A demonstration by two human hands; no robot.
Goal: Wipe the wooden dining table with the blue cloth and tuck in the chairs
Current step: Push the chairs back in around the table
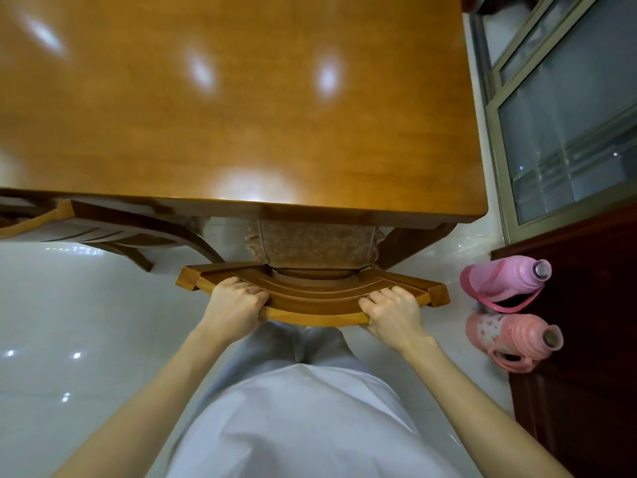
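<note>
left grip [238,305] and right grip [389,310] were each curled around the top rail of the chair [310,307]. rail ran left to right; seat lay just beyond, partly under the near edge of the bench [241,115].

Your dining table [241,115] is orange-brown wood, varnished so glossy that lamps mirror in it as white patches. The chair [310,300] at its near edge is the same wood, smooth, with curved grooves cut in the top rail. Its seat cushion [315,243] is matt brown speckled cloth with a frilled hem. The floor [69,305] is glossy white tile. At its right edge stand 2 plastic flasks, a smooth pink thermos flask [503,281] and a ribbed salmon thermos flask [513,339], beside a dark red-brown wooden cabinet [586,374] and a glass window [568,125] in dull metal frames.
</note>
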